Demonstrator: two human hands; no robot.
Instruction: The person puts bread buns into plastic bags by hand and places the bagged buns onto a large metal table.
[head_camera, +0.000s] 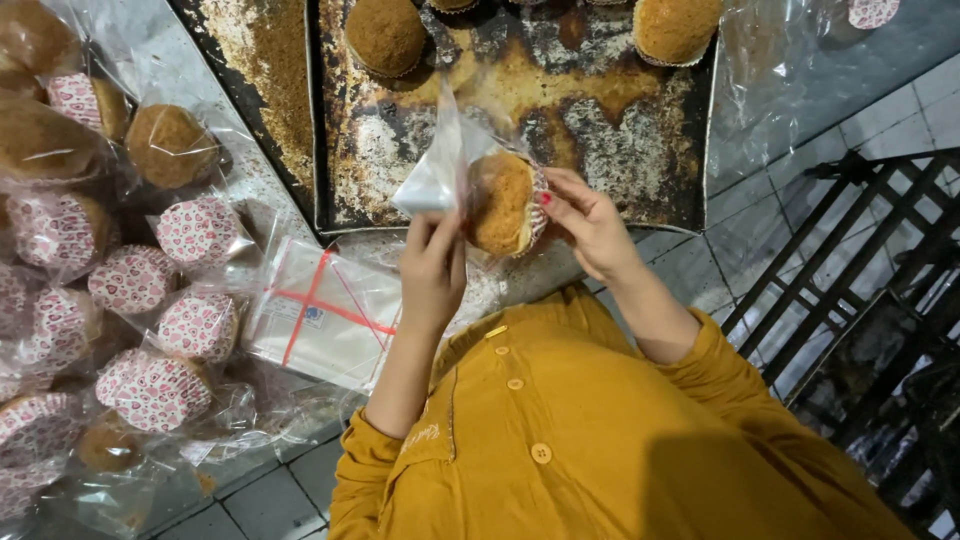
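My left hand grips the open edge of a small clear plastic bag, held up over the front rim of a dark, stained baking tray. My right hand holds a brown crumb-topped muffin in a patterned paper cup, tipped on its side and partly inside the bag's mouth. Two more unwrapped muffins stand at the far end of the tray, a left muffin and a right muffin.
A heap of bagged muffins in pink-patterned cups covers the counter at left. A flat stack of clear bags tied with red string lies by the tray. A black metal rack stands on the tiled floor at right.
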